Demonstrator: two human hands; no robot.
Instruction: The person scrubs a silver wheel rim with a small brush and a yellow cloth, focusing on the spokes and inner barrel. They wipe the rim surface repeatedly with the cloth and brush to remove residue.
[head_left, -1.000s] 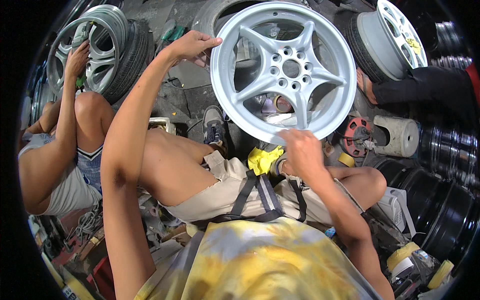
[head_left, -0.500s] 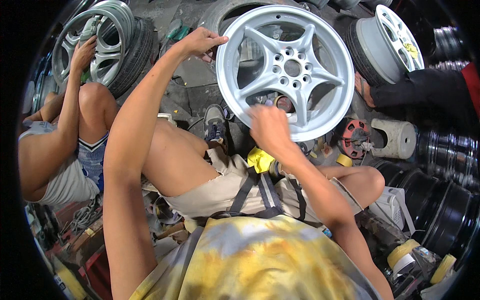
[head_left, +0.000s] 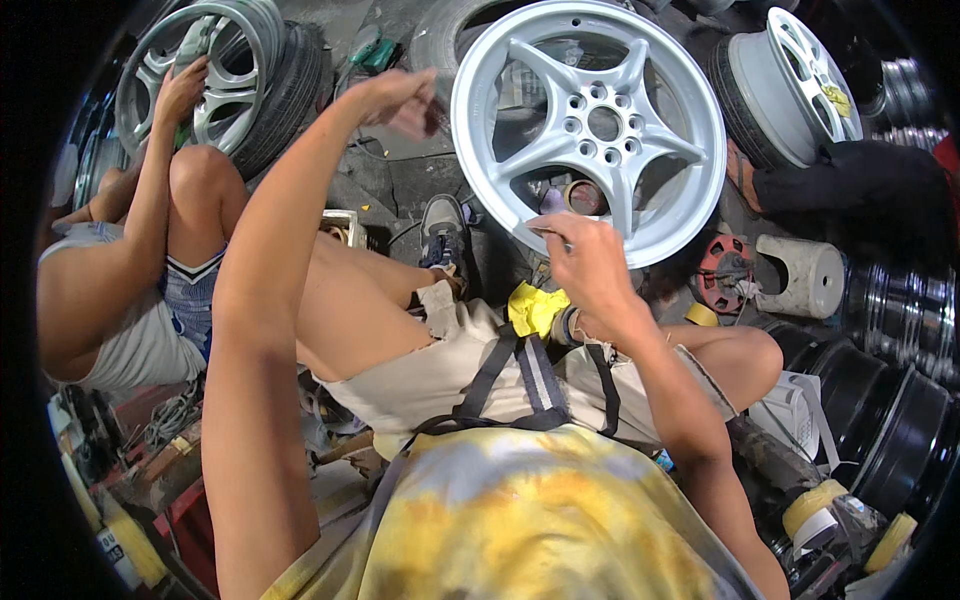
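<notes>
Centrally, a silver six-spoke alloy wheel (head_left: 600, 148) fills the space beyond the seated person's knees, face up toward the camera, with a ring of bolt holes around its centre bore. Just beside its left edge, the left hand (head_left: 398, 103) is blurred, its fingers extended loosely and clear of the metal. At the lower lip, the right hand (head_left: 590, 262) is bent, with thumb and forefinger close together at the edge; whether something thin is pinched between them cannot be made out.

Behind the wheel's upper left lies a grey tire (head_left: 436, 48), and a tape roll (head_left: 585, 197) shows through a lower gap between spokes. Nearer the person, a crumpled yellow cloth (head_left: 535, 308) sits at the right ankle, and a grey sneaker (head_left: 443, 232) stands below the wheel's left side. To the right are a red reel (head_left: 725, 272), a whitish plastic stool (head_left: 802, 275) on its side, and black steel wheels (head_left: 890, 420). Farther up, a silver rim (head_left: 785, 100) leans beside a black tire (head_left: 738, 95), with a bare foot and a dark trouser leg near it.

On the left, a co-worker's hand (head_left: 182, 92) holds a pale tool (head_left: 198, 38) against another silver wheel (head_left: 222, 122).
</notes>
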